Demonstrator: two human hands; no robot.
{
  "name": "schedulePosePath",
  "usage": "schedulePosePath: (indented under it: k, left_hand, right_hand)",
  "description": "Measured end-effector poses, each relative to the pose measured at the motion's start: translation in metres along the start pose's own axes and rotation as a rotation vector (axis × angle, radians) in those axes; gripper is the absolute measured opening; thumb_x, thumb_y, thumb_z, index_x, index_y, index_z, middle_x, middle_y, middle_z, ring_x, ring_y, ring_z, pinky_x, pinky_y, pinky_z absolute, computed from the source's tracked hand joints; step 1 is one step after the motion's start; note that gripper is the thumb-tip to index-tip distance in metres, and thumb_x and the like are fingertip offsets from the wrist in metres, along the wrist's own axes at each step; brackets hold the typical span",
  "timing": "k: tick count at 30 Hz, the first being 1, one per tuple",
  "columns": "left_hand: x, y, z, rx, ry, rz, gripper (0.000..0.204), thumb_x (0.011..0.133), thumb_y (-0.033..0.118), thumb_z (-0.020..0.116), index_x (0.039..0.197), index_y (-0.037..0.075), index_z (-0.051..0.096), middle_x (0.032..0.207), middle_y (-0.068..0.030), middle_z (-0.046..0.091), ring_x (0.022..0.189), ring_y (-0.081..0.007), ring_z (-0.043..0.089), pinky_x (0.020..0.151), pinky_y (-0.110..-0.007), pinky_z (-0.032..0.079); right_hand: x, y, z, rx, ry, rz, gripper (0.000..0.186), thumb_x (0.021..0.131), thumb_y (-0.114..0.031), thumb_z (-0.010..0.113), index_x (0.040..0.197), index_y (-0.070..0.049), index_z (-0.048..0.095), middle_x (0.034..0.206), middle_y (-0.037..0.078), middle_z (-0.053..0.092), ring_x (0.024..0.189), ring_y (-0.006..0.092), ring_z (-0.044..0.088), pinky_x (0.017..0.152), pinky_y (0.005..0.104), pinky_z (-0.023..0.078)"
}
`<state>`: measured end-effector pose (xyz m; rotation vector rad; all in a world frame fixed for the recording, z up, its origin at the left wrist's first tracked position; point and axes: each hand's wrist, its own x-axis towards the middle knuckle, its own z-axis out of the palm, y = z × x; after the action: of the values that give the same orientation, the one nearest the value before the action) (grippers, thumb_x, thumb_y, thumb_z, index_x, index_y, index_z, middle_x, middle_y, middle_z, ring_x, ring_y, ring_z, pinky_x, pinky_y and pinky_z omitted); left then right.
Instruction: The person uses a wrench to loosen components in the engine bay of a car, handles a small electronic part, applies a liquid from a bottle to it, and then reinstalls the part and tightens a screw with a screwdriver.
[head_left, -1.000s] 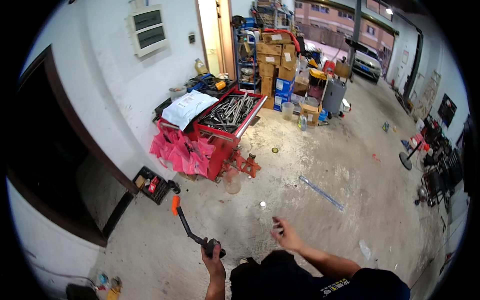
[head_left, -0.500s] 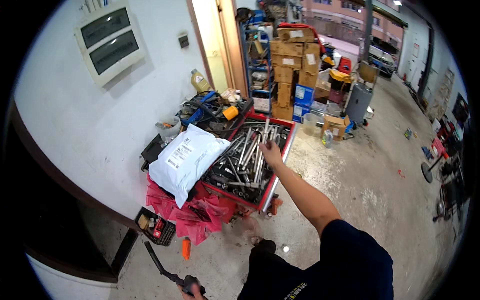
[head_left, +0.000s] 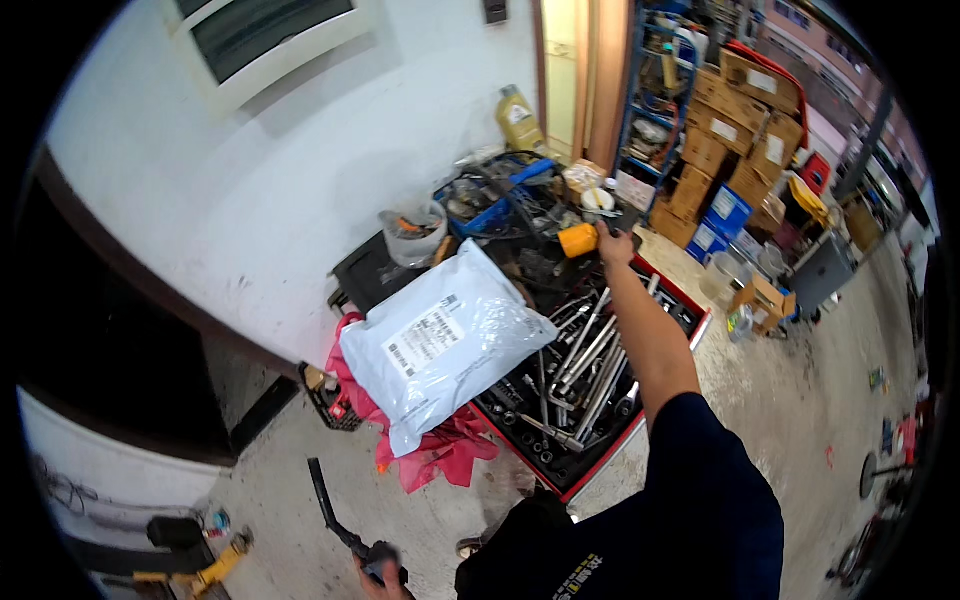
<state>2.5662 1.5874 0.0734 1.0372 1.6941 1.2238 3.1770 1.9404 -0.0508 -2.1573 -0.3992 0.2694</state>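
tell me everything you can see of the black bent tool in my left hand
The black bent tool is long and slim, with a bend partway along and a thick, blocky end gripped in the left hand. Its surface looks dark; whether plastic or metal, I cannot tell. It slants up and to the left in the picture, the thin end free in front of the grey floor.

Warm light glows in the doorway while fisheye distortion bends edges.

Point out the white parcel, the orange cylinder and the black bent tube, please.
White parcel (head_left: pixel 445 335): head view, middle of its upper face.
Orange cylinder (head_left: pixel 577 240): head view, on its side.
Black bent tube (head_left: pixel 341 533): head view, near its bend.
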Motion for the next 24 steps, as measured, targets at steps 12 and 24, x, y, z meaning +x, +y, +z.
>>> schedulePosePath:
  k: [12,24]
  left_hand:
    - [0.017,-0.005,-0.039,-0.026,-0.003,-0.021,0.061,0.077,0.020,0.076,0.126,-0.003,0.048,0.095,-0.0026,0.060,0.081,-0.0116,0.054,0.072,-0.025,0.046]
    - [-0.030,-0.038,-0.122,-0.092,0.233,-0.095,0.080,0.074,0.032,0.077,0.135,-0.005,0.041,0.094,-0.0038,0.059,0.079,-0.0107,0.054,0.069,-0.025,0.045]
  right_hand:
    - [-0.196,-0.060,-0.103,0.742,0.083,-0.639,0.020,0.096,-0.020,0.058,0.098,0.000,0.060,0.095,0.010,0.064,0.085,0.0177,0.061,0.079,0.0295,0.049]
    - [-0.557,-0.081,-0.144,0.862,-1.853,-0.203,0.088,0.063,-0.014,0.086,0.136,0.002,0.038,0.116,0.010,0.055,0.106,0.0171,0.056,0.093,0.0312,0.045]
